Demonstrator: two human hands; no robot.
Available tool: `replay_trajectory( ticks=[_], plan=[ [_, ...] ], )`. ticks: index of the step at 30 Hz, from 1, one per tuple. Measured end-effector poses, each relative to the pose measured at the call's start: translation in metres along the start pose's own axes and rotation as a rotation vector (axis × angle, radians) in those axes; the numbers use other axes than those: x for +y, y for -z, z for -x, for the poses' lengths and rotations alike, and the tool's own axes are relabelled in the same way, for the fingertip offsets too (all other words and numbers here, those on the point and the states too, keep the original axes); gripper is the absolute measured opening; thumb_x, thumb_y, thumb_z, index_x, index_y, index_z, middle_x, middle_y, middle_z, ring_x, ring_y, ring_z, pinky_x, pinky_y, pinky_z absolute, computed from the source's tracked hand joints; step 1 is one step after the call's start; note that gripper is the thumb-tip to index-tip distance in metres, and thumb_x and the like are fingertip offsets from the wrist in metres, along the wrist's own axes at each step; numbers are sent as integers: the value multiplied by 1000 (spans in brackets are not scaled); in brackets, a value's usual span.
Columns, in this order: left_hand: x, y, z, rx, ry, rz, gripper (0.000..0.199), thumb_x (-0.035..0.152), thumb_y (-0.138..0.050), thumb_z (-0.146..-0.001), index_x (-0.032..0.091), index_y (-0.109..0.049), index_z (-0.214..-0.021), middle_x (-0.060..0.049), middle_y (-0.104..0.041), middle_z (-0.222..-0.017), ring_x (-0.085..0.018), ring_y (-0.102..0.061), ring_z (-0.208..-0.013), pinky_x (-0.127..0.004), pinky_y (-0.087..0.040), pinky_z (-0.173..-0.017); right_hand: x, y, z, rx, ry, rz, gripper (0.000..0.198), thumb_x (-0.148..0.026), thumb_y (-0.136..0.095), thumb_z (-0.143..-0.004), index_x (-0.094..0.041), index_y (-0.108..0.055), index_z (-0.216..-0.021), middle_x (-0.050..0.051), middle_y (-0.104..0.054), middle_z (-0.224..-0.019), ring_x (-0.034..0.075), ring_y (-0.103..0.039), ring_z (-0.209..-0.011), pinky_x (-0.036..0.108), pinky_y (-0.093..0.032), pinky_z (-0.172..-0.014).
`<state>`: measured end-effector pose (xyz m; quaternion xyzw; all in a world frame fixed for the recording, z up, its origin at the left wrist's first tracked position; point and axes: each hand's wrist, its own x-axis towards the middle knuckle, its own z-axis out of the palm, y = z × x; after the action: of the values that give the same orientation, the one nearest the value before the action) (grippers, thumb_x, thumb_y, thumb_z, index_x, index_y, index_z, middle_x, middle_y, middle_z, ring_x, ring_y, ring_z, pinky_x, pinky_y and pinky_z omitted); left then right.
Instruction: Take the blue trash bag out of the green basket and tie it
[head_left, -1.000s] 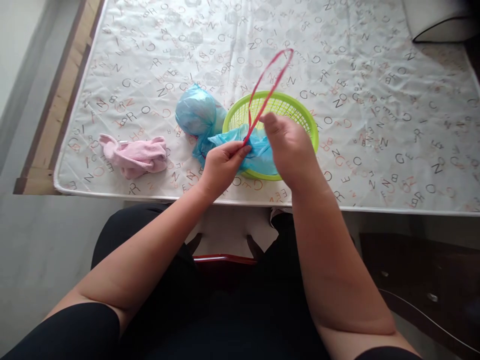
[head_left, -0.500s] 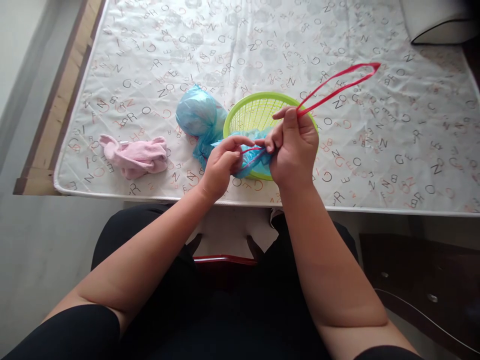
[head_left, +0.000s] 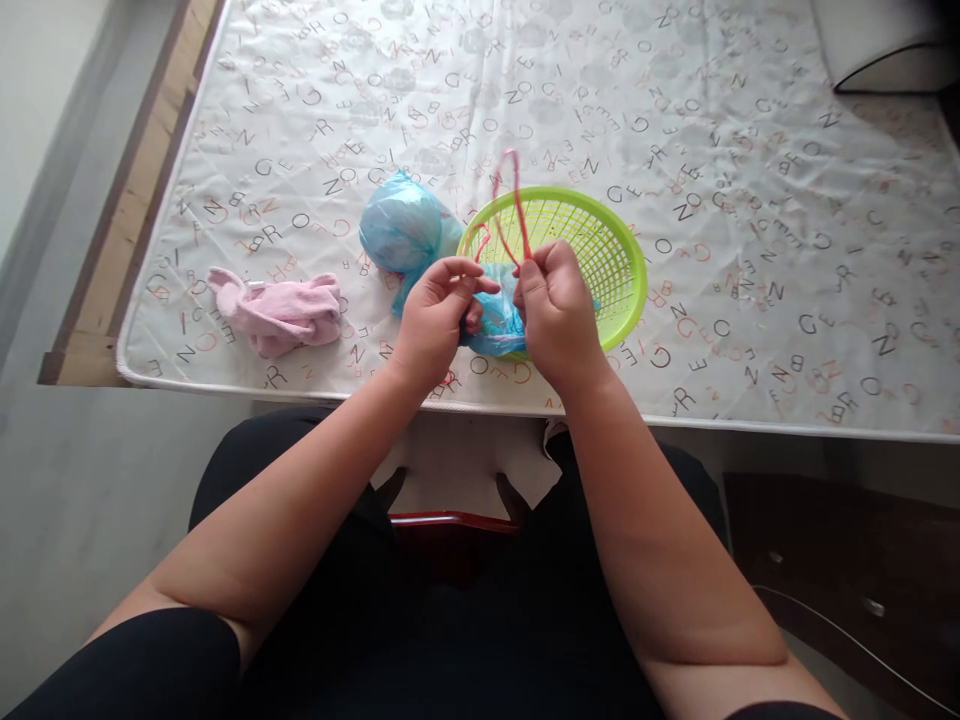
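My right hand (head_left: 556,310) pinches a red drawstring (head_left: 523,220), whose loop stands up above the thumb. My left hand (head_left: 439,318) is closed with thumb and forefinger together; a short red loop of the string rises just behind its fingertips. Between both hands lies the crumpled blue plastic bag (head_left: 499,330), partly over the basket's near rim. Under and behind it sits a light green mesh basket (head_left: 634,270). A round, bulging blue plastic bundle (head_left: 401,222) rests to the left of the basket, its twisted neck running down behind my left hand.
A bundled pink cloth (head_left: 281,312) lies on the left of the table. The white letter-printed tablecloth (head_left: 750,240) covers the table up to its near edge. At the far right corner stands a pale object with a black edge (head_left: 885,45).
My right hand has moved left and down, nearer my left hand. The long red loop that pointed far right now stands shorter and upright. More of the basket shows.
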<state>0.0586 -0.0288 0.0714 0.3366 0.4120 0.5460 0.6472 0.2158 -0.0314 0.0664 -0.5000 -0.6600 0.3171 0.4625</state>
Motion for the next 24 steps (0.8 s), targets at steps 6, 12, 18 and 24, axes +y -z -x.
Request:
replay_trajectory(
  ticks=[6, 12, 18, 24],
  plan=[
    [-8, 6, 1, -139, 14, -68, 15, 29, -86, -91, 17, -80, -97, 0, -68, -78, -6, -47, -55, -21, -35, -50, -9, -3, 1, 48, -36, -19, 34, -51, -62, -112, -25, -56, -91, 0, -62, -82, 17, -64, -78, 36, -57, -77],
    [-9, 10, 2, -218, -64, -197, 51, 68, -91, -85, 19, -78, -80, 3, -52, -63, -8, -45, -55, -23, -35, -49, -12, 3, 3, -30, -58, -32, 29, -39, -74, -103, -25, -56, -86, -1, -62, -79, 17, -60, -75, 35, -51, -73],
    [-13, 11, -1, -230, -10, -189, 54, 74, -91, -82, 22, -78, -81, 4, -40, -57, -9, -37, -51, -26, -29, -45, -15, 7, 3, -20, -54, 39, 32, -43, -81, -97, -27, -59, -79, 3, -60, -76, 23, -64, -85, 38, -53, -74],
    [-10, 6, 0, -109, 11, -97, 38, 55, -88, -94, 20, -77, -84, 2, -51, -66, -8, -42, -54, -24, -33, -47, -12, 10, -1, -113, -165, -217, 26, -42, -83, -94, -26, -62, -93, 1, -67, -87, 15, -62, -76, 33, -55, -70]
  ],
)
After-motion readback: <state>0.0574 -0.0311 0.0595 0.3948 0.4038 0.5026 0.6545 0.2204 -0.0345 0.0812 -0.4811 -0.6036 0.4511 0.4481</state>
